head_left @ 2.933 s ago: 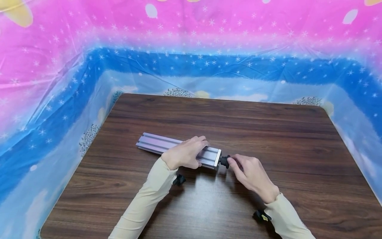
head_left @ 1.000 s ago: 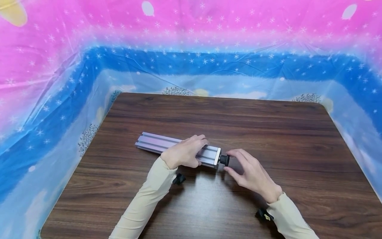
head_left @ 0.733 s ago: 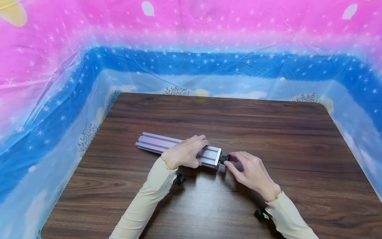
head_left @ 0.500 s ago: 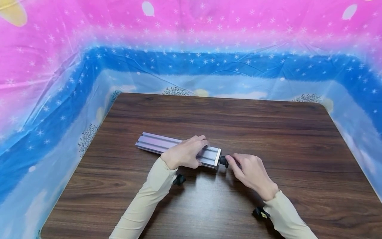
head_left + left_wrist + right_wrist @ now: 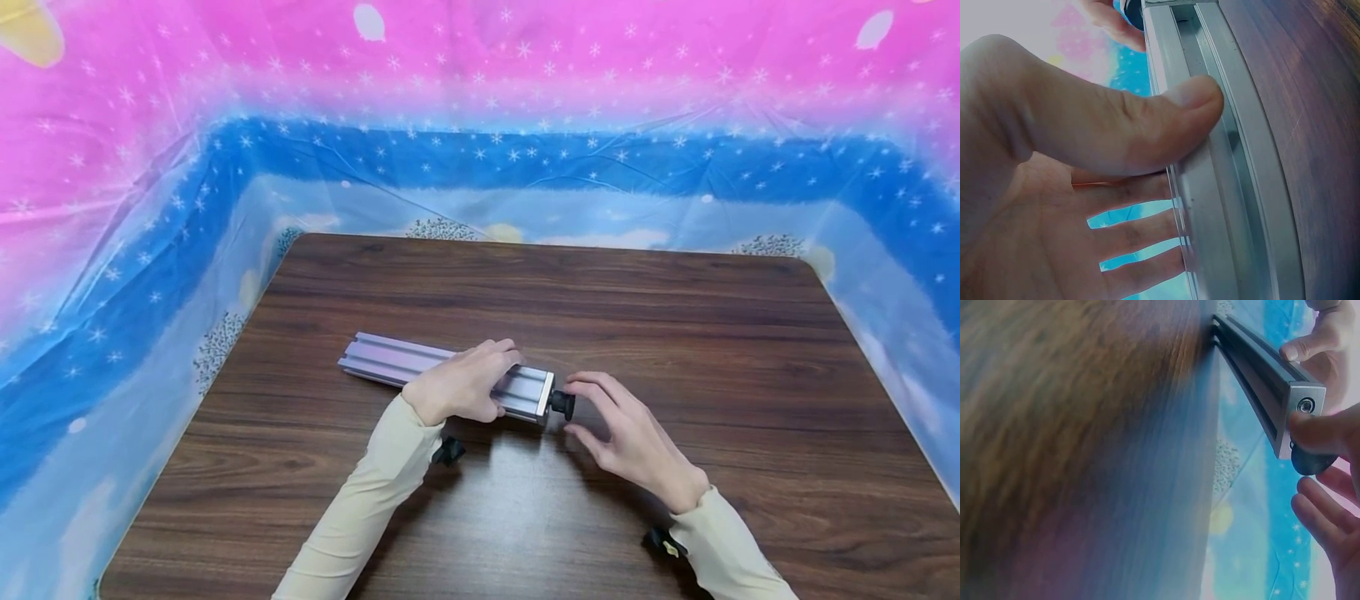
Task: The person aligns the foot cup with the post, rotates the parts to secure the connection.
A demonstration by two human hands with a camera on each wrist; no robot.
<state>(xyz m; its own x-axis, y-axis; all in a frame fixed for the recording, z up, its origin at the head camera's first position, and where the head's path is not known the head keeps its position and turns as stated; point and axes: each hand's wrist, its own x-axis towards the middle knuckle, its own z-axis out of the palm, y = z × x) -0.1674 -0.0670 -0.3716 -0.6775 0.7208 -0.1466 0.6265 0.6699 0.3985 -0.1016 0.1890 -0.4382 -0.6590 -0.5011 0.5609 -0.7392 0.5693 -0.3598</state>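
Note:
A silver slotted aluminium profile [image 5: 397,353] lies slantwise on the brown table, with a pale end plate [image 5: 546,395] at its right end. From that plate sticks out a black knob [image 5: 562,405], also seen in the right wrist view as a rounded black knob [image 5: 1312,461]. My left hand [image 5: 459,385] grips the profile near that end, fingers over the far edge; the left wrist view shows the thumb [image 5: 1191,119] on a slotted face. Around the knob, my right hand [image 5: 630,433] is spread, thumb and fingers standing a little apart from it.
The wood-grain table [image 5: 300,467] has rounded back corners. A pink and blue snowflake cloth [image 5: 480,158] hangs behind it and along both sides. Small black devices sit at the left wrist [image 5: 448,452] and the right wrist [image 5: 663,543].
The right hand pinched the knob half a second ago, its fingers turning; now thumb and fingers are spread off it, as one second ago. The left hand and profile stay put.

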